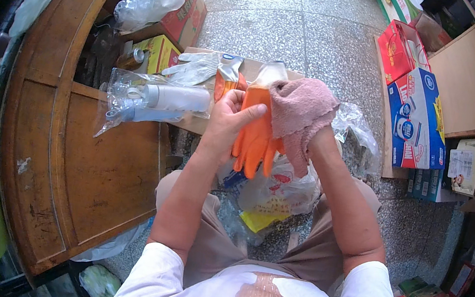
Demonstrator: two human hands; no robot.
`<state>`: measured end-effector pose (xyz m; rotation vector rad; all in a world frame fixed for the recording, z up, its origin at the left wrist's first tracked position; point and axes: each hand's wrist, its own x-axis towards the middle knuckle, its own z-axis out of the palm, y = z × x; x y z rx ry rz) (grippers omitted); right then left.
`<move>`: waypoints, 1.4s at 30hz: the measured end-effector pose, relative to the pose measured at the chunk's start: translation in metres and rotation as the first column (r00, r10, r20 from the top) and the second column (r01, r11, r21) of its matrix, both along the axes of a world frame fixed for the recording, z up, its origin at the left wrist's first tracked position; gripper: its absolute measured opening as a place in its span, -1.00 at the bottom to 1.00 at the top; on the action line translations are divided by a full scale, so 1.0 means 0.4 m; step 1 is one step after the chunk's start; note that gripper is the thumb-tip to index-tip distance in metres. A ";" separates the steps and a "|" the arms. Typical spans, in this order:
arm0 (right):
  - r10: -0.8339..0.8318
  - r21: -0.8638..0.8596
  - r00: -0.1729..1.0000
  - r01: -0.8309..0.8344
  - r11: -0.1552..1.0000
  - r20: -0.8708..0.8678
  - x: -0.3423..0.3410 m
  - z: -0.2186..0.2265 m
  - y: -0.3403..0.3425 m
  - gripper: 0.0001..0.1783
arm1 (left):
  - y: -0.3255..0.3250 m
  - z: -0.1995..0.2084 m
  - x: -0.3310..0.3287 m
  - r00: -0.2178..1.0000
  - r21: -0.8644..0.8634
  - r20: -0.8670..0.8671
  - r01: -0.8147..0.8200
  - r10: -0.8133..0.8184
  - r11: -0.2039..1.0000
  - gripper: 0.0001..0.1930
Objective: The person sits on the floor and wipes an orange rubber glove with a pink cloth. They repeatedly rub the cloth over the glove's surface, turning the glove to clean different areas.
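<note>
In the head view, pinching an orange glove (254, 131) by its left edge with a nearly closed left hand (231, 114), pressing the thumb over its front. Dangling it between both hands, pointing its fingers toward the near side. Covering most of the right hand (318, 140) with a pink cloth (304, 108), seemingly touching the glove's right side; hiding how far closed. Apparently wiping down the glove; probably calling next for turning it while gripping firmly. Seeing white gloves (193, 69) resting at far left.
</note>
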<state>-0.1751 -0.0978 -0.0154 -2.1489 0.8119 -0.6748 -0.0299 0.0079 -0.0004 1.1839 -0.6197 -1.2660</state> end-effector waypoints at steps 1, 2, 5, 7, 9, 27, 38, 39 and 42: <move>-0.044 0.292 0.994 0.013 0.956 0.101 -0.003 0.017 0.002 -0.81 | 0.002 0.006 0.002 0.998 0.039 -0.042 0.050 -0.049 0.998 -0.62; -0.115 0.558 0.977 -0.006 0.830 0.182 -0.008 0.040 0.006 -0.82 | 0.004 0.013 0.003 0.992 0.075 -0.087 0.102 -0.095 0.992 -0.62; -0.285 0.845 0.893 -0.167 0.509 0.348 -0.022 0.040 0.020 -0.80 | 0.008 0.007 -0.005 0.968 0.126 -0.172 0.204 -0.182 0.971 -0.63; -0.367 0.882 0.840 -0.243 0.403 0.399 -0.025 0.037 0.030 -0.78 | 0.009 -0.004 -0.010 0.968 0.114 -0.192 0.183 -0.159 0.976 -0.66; -0.442 0.908 0.805 -0.271 0.321 0.396 -0.026 0.043 0.038 -0.78 | 0.009 -0.011 -0.011 0.977 0.073 -0.198 0.094 -0.077 0.993 -0.70; -0.436 0.866 0.788 -0.233 0.442 0.435 -0.036 -0.010 -0.018 -0.78 | -0.009 -0.015 0.063 0.941 -0.037 -0.104 -0.328 0.323 0.944 -0.70; -0.231 0.804 0.965 0.041 0.593 0.122 0.018 0.015 0.024 -0.73 | -0.005 -0.004 0.035 0.955 -0.037 -0.107 -0.280 0.275 0.959 -0.67; -0.081 0.620 0.997 0.055 0.783 0.013 0.020 0.015 0.023 -0.73 | -0.003 -0.004 0.032 0.961 -0.028 -0.116 -0.256 0.251 0.966 -0.66; 0.137 0.111 0.967 -0.115 0.987 -0.216 0.019 0.024 0.034 -0.73 | 0.001 0.004 0.018 0.972 -0.005 -0.136 -0.194 0.192 0.981 -0.65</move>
